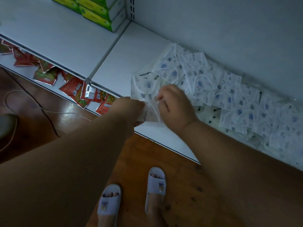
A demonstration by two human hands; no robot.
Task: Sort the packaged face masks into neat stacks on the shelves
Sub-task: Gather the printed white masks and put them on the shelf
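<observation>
So both hands are working at the front edge of the white shelf (124, 51), right at the near end of the mask pile. The left hand (131, 110) has its fingers curled onto the edge of a small stack of packaged masks (150, 114), which sits partly hanging over the shelf lip, and the right hand (173, 104) is curled on top of the same stack from the other side, fingertips pinching at the plastic, so the stack is basically sandwiched between the two hands. It's a bit blurry there, so I can't tell how many packs are in the stack. Everything else is a loose heap of face masks (221, 89), white with blue prints in clear wrappers, spread along the shelf to the right of the hands and up against the back wall, overlapping every which way. Farther left on the same shelf level, past a divider, there are green boxes (96, 12) stacked up at the back. The shelf below has red snack packets (77, 89) scattered around, some peeking out just under the left hand. Down on the wooden floor (180, 185) you can see the person's feet in white slippers (155, 181), and a thin cable (32, 102) loops across the floor to the left.
</observation>
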